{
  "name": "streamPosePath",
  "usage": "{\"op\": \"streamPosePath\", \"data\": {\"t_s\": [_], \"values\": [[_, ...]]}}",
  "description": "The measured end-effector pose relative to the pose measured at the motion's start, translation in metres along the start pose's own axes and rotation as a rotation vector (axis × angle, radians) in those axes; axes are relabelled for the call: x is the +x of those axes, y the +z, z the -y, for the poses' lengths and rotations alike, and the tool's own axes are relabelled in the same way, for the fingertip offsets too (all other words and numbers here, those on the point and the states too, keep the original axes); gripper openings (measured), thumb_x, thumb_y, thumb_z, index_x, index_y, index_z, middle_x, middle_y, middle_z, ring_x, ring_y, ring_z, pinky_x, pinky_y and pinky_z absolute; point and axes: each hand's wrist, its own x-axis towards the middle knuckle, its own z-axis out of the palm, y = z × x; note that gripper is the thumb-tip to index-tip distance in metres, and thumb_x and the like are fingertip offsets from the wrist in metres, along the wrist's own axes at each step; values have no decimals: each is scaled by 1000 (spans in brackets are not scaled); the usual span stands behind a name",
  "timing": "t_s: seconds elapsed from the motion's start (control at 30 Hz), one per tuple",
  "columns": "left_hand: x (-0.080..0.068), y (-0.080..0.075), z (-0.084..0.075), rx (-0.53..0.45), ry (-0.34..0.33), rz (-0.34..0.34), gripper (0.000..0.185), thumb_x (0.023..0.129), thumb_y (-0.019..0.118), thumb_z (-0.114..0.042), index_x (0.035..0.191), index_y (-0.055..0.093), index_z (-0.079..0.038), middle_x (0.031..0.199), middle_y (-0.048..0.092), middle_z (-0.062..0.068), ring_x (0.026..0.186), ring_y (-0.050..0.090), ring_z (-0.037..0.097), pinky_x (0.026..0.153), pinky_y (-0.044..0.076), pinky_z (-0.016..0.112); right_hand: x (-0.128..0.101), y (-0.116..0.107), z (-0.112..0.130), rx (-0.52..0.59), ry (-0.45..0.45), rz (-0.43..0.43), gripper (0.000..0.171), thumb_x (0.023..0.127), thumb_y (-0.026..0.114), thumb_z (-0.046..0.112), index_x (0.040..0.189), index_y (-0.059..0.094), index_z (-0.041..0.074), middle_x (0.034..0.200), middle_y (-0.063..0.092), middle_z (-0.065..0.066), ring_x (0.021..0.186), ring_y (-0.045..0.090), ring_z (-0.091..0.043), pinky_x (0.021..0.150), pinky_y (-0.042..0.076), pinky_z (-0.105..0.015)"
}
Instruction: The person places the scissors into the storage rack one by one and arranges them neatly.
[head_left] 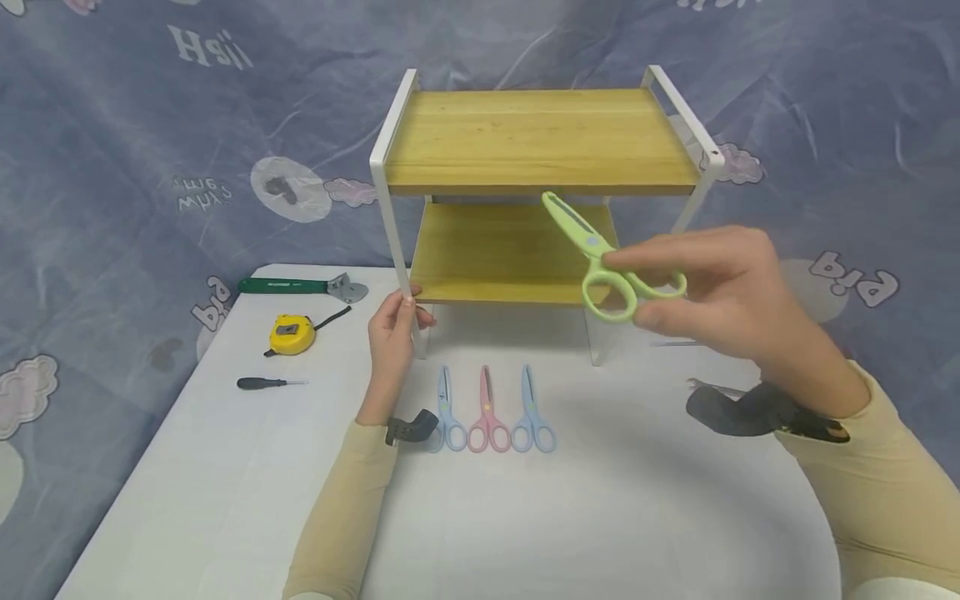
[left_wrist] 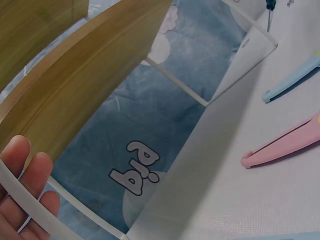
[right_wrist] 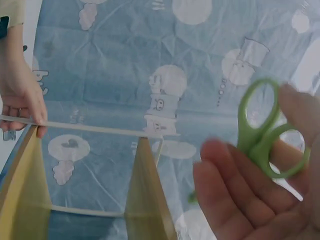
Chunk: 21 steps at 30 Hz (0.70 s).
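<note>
My right hand (head_left: pixel 731 292) holds a pair of light green scissors (head_left: pixel 592 240) by the handle loops, thumb and fingers pinching them. The closed blades point up and left, in front of the gap between the shelf boards. In the right wrist view the green loops (right_wrist: pixel 260 150) show between thumb and fingers, while the blades are mostly hidden. My left hand (head_left: pixel 392 329) grips the front left white post of the two-tier shelf (head_left: pixel 540 142) at the lower board's corner. Left wrist view: fingers (left_wrist: pixel 37 175) wrap around the white post.
Two blue scissors (head_left: pixel 530 408) and a pink pair (head_left: pixel 487 410) lie in a row before the shelf. On the left are a green-handled adjustable wrench (head_left: pixel 300 286), a yellow tape measure (head_left: pixel 292 334) and a black screwdriver (head_left: pixel 262 383). Behind my right wrist, a metal tool (head_left: pixel 712 386) is partly hidden.
</note>
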Motion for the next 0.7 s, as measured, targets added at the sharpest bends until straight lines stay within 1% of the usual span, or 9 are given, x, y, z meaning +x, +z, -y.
{"op": "streamPosePath", "data": {"t_s": [0.07, 0.13, 0.2, 0.23, 0.37, 0.43, 0.53, 0.63, 0.7], "values": [[0, -1, 1, -18, 14, 1, 28, 107, 47, -11, 120, 64, 7, 72, 68, -13, 72, 68, 2, 77, 60, 21, 14, 5, 2, -112, 19, -30, 36, 82, 85, 8, 110, 74, -9, 101, 80, -1, 84, 71, -9, 69, 53, -14], [1, -1, 2, -29, 26, 4, 28, 107, 47, -11, 119, 63, 8, 72, 69, -11, 72, 68, 2, 76, 59, 20, 29, 12, 2, -212, 19, -41, 39, 83, 86, 20, 110, 76, -7, 97, 79, 6, 78, 64, -8, 62, 47, -15], [1, -2, 3, -32, 29, 6, 28, 107, 48, -11, 120, 63, 8, 72, 69, -9, 71, 68, 3, 75, 59, 20, 44, 17, -1, -297, 15, -42, 41, 84, 85, 25, 109, 76, -6, 96, 78, 11, 75, 61, -6, 56, 41, -14], [2, -1, 3, -33, 28, 6, 28, 107, 48, -11, 119, 63, 8, 72, 69, -9, 71, 69, 3, 75, 59, 20, 52, 20, -3, -345, 12, -41, 39, 85, 85, 24, 109, 76, -6, 94, 78, 10, 73, 58, -4, 53, 37, -15], [2, -1, 2, -32, 16, 0, 27, 107, 48, -11, 119, 64, 7, 71, 69, -8, 72, 70, 7, 75, 59, 21, 80, 25, -11, -526, 49, -19, 31, 83, 84, 8, 111, 77, -1, 97, 80, -5, 72, 60, 4, 56, 43, -12], [1, -1, 1, -31, 8, -2, 27, 107, 48, -11, 119, 64, 7, 71, 69, -8, 72, 70, 10, 75, 59, 22, 93, 28, -15, -612, 52, 2, 31, 82, 83, 5, 113, 78, 3, 96, 79, -12, 71, 64, 2, 60, 46, -10], [1, -1, 1, -30, -2, -1, 27, 107, 49, -11, 120, 65, 6, 71, 69, -7, 73, 71, 12, 75, 59, 22, 108, 32, -21, -689, 40, 44, 29, 85, 82, 10, 114, 78, 6, 99, 80, -10, 73, 72, -8, 65, 48, -8], [2, 0, 0, -29, -13, -2, 27, 107, 49, -11, 120, 64, 7, 71, 69, -6, 73, 70, 11, 75, 59, 21, 119, 37, -25, -710, 34, 77, 28, 88, 81, 15, 114, 78, 7, 99, 80, -9, 73, 75, -20, 68, 48, -7], [2, 0, -1, -34, -19, -3, 27, 107, 49, -10, 121, 64, 7, 71, 69, -6, 72, 69, 9, 75, 59, 20, 126, 40, -26, -719, 56, 97, 28, 89, 80, 20, 115, 78, 7, 100, 80, -8, 73, 75, -20, 69, 49, -6]]}}
